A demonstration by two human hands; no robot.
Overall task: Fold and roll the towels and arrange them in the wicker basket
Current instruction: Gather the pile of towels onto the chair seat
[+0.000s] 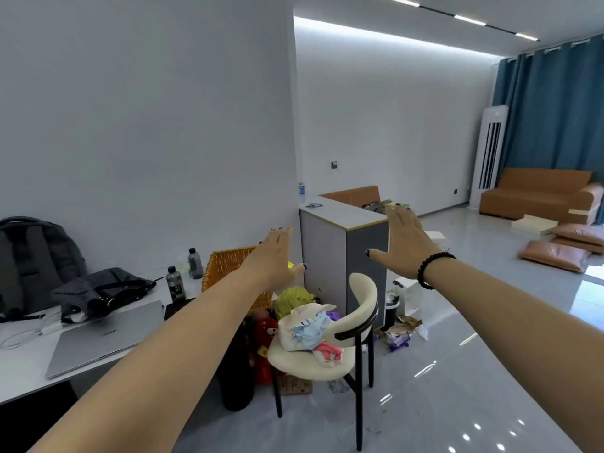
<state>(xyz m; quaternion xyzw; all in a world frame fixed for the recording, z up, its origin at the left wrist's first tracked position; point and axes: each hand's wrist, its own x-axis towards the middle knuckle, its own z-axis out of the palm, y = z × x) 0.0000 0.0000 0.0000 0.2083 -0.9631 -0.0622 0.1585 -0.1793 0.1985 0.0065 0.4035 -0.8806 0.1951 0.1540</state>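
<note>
Both my arms are stretched out in front of me at chest height. My left hand [276,256] is flat and open, hovering above the orange wicker basket [225,266] that stands on the white desk. My right hand [403,238] is open too, fingers spread, a dark bead bracelet on its wrist, in front of a grey cabinet. Neither hand holds anything. A heap of towels and cloths [307,325] in white, pale blue, pink and yellow-green lies on the seat of a cream chair [356,322] below my hands.
The white desk [23,364] on the left carries a closed laptop [101,338], a black handbag [98,292], a grey backpack [29,263] and two dark bottles [176,282]. A grey cabinet [340,253] stands behind the chair. Bags and litter lie on the glossy floor around it.
</note>
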